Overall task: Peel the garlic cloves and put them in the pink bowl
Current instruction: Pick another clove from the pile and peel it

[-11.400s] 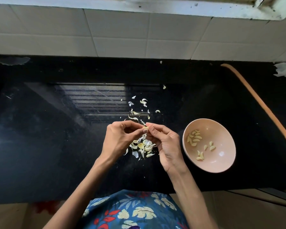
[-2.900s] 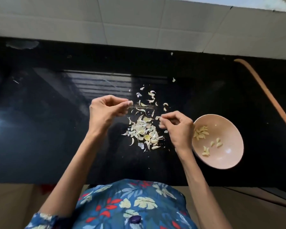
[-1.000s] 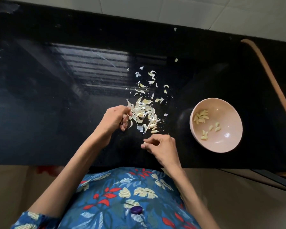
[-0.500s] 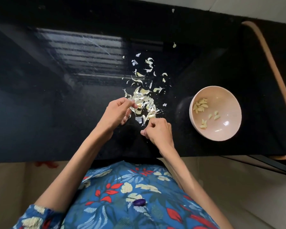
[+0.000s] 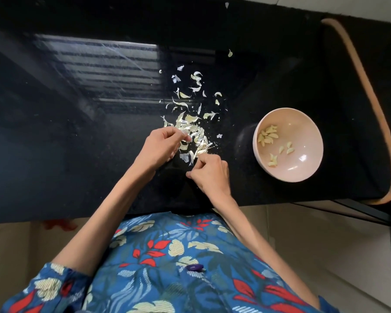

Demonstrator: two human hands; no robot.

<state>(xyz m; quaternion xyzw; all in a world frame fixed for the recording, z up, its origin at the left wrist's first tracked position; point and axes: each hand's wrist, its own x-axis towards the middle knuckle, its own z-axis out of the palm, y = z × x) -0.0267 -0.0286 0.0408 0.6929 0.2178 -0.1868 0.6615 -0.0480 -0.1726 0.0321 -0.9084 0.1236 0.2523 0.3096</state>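
Both hands had dropped to the garlic skins [image 5: 198, 141] mid-frame, left hand [image 5: 163, 146] and right hand [image 5: 210, 172] curled; whether either gripped a clove was unclear. Peeled cloves [image 5: 266, 135] lay in the pink bowl [image 5: 303, 171] at right on the worktop [image 5: 77, 154].

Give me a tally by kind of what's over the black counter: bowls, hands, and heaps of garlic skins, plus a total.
pink bowl: 1
hands: 2, the left hand and the right hand
heap of garlic skins: 1, loose scraps not counted
total: 4
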